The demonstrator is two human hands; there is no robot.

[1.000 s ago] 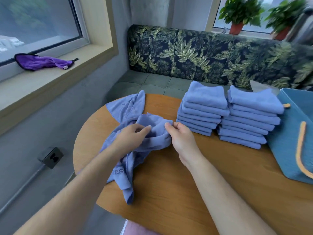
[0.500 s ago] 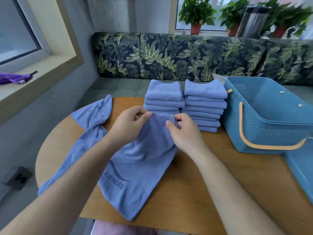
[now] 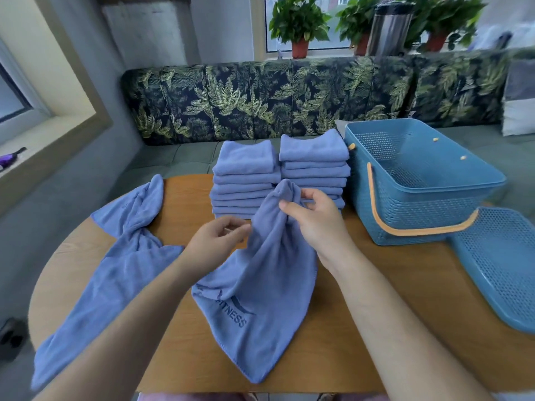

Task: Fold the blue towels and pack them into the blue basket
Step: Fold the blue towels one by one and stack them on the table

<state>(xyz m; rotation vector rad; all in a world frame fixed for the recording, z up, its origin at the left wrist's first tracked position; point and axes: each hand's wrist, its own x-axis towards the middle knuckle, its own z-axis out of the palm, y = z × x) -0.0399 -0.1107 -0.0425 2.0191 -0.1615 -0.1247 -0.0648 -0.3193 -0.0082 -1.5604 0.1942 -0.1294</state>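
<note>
A blue towel [image 3: 266,282] printed "FITNESS" hangs over the wooden table [image 3: 376,285], lifted at its top. My right hand [image 3: 315,224] grips the bunched top end of it. The fingertips of my left hand [image 3: 220,241] pinch the towel's left edge just below. A second unfolded blue towel [image 3: 115,261] lies twisted across the table's left side, its end hanging over the front edge. Two stacks of folded blue towels [image 3: 246,175] [image 3: 314,163] stand behind my hands. To their right is the blue basket [image 3: 428,215] with an orange handle; no towels are inside.
The basket's perforated blue lid [image 3: 498,267] lies flat at the table's right edge. A leaf-patterned bench [image 3: 260,102] runs behind the table, with potted plants [image 3: 299,27] on the sill above. A purple cloth [image 3: 7,160] lies on the left window ledge.
My right hand has raised the towel's top end higher and bunched it. My left hand has slid down and left along the edge. The view has shifted right, showing the basket lid.
</note>
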